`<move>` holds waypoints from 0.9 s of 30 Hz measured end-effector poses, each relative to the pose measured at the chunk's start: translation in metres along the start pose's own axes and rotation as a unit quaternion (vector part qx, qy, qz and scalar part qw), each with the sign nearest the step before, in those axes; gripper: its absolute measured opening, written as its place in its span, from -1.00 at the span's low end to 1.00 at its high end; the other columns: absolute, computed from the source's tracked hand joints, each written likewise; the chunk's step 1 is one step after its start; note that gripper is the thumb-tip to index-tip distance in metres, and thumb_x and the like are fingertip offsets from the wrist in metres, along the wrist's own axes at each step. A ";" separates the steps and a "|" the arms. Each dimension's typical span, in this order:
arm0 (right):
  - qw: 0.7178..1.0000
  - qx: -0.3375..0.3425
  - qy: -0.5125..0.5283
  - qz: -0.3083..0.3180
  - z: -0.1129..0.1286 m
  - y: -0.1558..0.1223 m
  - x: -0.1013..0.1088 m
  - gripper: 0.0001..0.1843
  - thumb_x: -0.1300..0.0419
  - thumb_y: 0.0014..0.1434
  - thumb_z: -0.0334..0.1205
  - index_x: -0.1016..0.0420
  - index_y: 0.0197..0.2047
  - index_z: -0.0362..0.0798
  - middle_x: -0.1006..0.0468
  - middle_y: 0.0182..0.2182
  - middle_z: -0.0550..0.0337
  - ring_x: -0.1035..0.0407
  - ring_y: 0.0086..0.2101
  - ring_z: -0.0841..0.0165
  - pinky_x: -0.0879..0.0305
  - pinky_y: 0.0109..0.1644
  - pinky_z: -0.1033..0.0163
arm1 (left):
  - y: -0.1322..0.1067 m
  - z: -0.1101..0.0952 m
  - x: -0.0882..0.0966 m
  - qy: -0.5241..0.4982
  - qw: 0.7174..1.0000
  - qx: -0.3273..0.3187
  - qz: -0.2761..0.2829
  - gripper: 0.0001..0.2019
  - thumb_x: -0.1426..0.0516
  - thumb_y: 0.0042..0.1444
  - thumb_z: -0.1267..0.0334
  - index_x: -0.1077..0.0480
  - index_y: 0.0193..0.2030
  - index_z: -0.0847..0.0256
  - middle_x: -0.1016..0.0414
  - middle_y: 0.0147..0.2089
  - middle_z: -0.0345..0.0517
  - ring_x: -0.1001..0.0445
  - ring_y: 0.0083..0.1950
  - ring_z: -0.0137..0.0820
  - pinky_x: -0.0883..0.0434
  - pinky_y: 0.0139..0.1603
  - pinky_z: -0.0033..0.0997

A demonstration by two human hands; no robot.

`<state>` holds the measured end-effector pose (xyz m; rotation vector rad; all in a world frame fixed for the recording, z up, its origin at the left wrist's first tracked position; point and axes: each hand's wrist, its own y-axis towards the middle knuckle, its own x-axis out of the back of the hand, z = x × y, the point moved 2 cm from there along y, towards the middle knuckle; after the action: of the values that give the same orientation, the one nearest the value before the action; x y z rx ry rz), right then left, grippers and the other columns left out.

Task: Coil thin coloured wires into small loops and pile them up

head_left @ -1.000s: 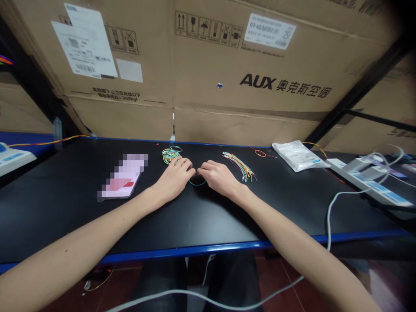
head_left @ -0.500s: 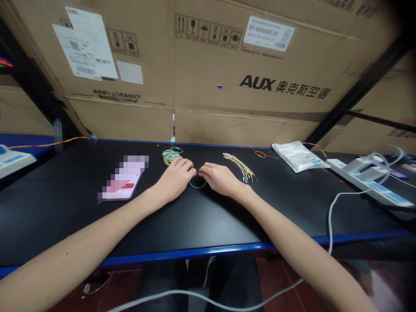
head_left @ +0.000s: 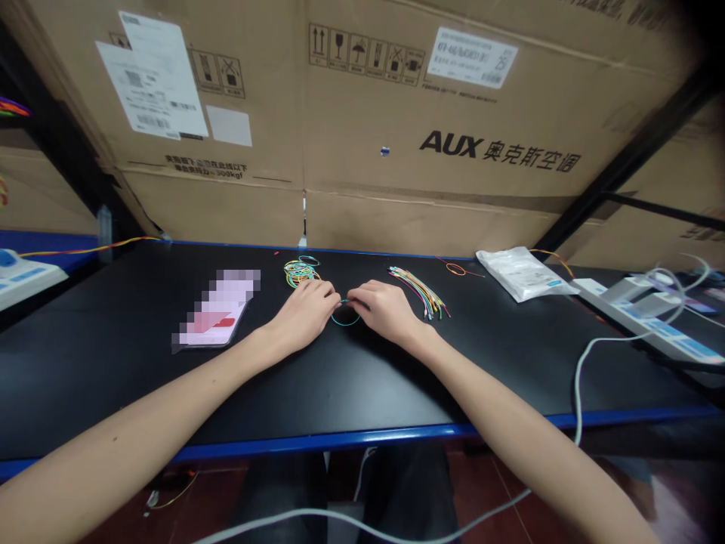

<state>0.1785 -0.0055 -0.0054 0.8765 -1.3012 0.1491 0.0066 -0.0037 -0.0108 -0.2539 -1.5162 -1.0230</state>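
Note:
A thin teal wire (head_left: 345, 325) hangs in a small loop between my two hands, just over the black tabletop. My left hand (head_left: 309, 310) pinches one end of it, fingers closed. Facing it, my right hand (head_left: 382, 306) grips the other end between thumb and fingertips. A short stretch of the wire bridges the narrow gap between the fingertips; the ends themselves are hidden. Right behind my left hand lies a heap of coiled coloured wires (head_left: 297, 272). Beyond my right hand, a fanned bundle of straight coloured wires (head_left: 419, 291) rests on the table.
A phone (head_left: 218, 317) lies left of my left arm. At the right are a clear plastic bag (head_left: 524, 273), a power strip (head_left: 646, 317) and a white cable (head_left: 578, 378) crossing the table's blue edge. An orange wire (head_left: 456, 269) lies near the back. Cardboard (head_left: 362, 166) walls the rear.
The hands stay nearly in place, with the right fingers shifted slightly. A little more teal wire shows between the fingertips. The view has moved very slightly.

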 end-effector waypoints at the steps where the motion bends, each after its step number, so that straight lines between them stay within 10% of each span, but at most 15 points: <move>1: 1.000 0.016 -0.015 0.001 0.001 0.000 0.001 -0.84 -0.10 0.28 -0.31 -0.52 -0.25 -0.05 -0.59 -0.31 0.13 -0.40 -0.27 0.35 -0.17 -0.23 0.28 | 0.000 -0.001 0.000 0.009 1.000 -0.004 -0.002 -0.79 0.03 0.29 0.33 -0.41 -0.26 0.25 -0.41 -0.19 0.01 -0.37 -0.14 -0.24 -0.32 -0.04 -0.19; 10: 0.996 0.059 -0.047 0.042 0.003 0.001 0.004 -0.73 -0.01 0.34 -0.31 -0.49 -0.32 -0.10 -0.55 -0.39 0.11 -0.38 -0.31 0.34 -0.17 -0.24 0.26 | 0.002 -0.002 0.000 0.049 0.998 -0.037 0.007 -0.81 0.01 0.27 0.40 -0.40 -0.29 0.27 -0.43 -0.20 0.04 -0.41 -0.10 -0.20 -0.33 -0.06 -0.19; 18: 0.993 -0.060 0.080 -0.063 -0.008 0.001 0.003 -0.79 -0.03 0.33 -0.26 -0.50 -0.16 -0.06 -0.59 -0.27 0.12 -0.44 -0.27 0.35 -0.26 -0.19 0.30 | 0.003 0.006 0.000 -0.214 0.971 0.094 -0.045 -0.77 0.04 0.30 0.18 -0.38 -0.18 0.21 -0.44 -0.14 -0.05 -0.42 -0.11 -0.30 -0.38 -0.03 -0.23; 27: 0.984 -0.066 0.126 -0.104 -0.011 0.001 -0.002 -0.81 -0.20 0.22 -0.16 -0.53 -0.12 0.00 -0.62 -0.25 0.15 -0.50 -0.26 0.35 -0.34 -0.16 0.29 | 0.008 0.000 0.001 -0.315 0.936 0.149 -0.050 -0.68 0.06 0.23 0.31 -0.39 -0.49 0.20 -0.52 -0.23 -0.11 -0.45 -0.13 -0.33 -0.39 -0.01 -0.21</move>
<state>0.1858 0.0022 -0.0065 0.8440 -0.9657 0.0076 0.0119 0.0013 -0.0065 -0.3091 -2.2610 -0.8060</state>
